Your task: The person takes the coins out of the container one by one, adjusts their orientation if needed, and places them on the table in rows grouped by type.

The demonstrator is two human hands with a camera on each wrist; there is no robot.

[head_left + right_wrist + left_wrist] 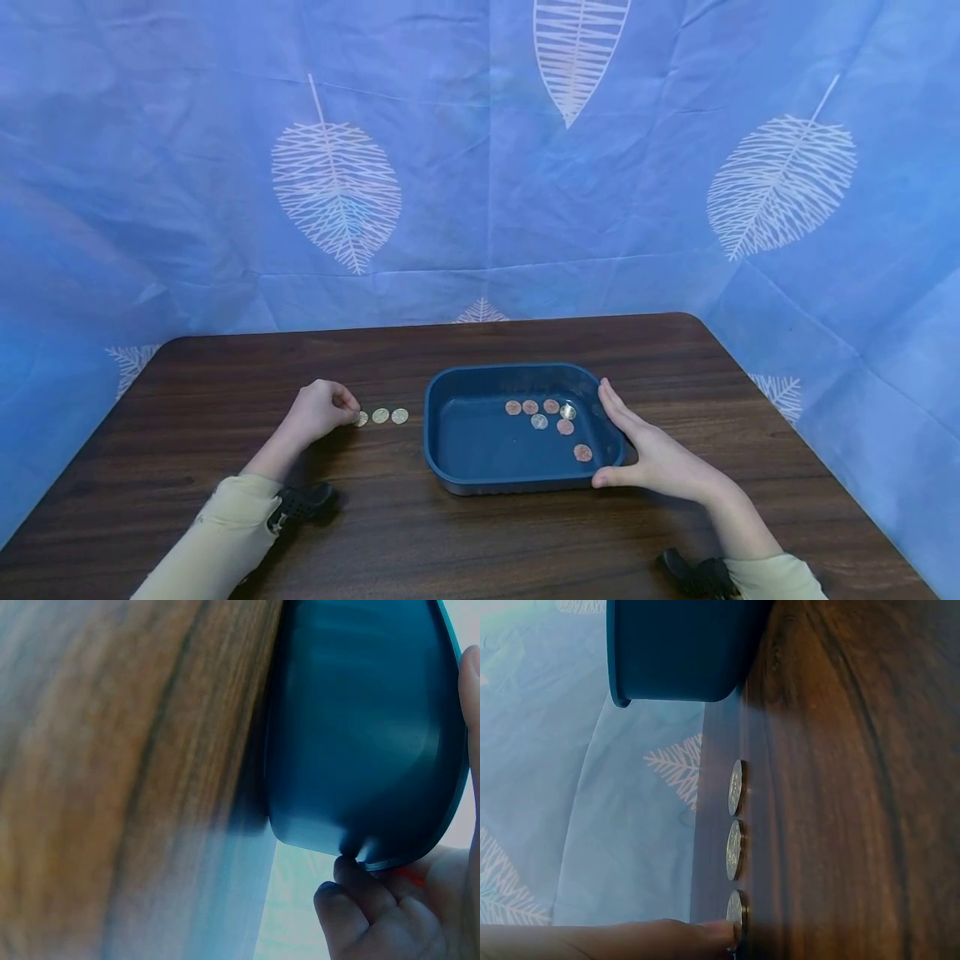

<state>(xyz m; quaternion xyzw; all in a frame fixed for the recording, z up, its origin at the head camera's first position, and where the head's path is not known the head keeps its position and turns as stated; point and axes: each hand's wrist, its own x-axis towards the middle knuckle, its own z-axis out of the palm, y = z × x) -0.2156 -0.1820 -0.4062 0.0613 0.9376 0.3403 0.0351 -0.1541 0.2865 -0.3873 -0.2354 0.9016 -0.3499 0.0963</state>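
Three gold coins lie in a row on the dark wooden table [225,400]. My left hand [322,410] has its fingers curled, and a fingertip [718,930] sits on the leftmost coin [362,418] [735,911]. The other two coins [381,415] [400,415] lie free to its right. A blue tray [465,433] [679,649] [360,735] holds several copper and gold coins [540,417]. My right hand [645,446] holds the tray's right side, with its thumb at the front corner and its fingers [367,900] curled at the rim.
A blue cloth with white leaf prints [480,167] walls the table at the back and on both sides. Bare wood lies in front of the tray and behind it. Black wrist straps [303,504] show on both arms.
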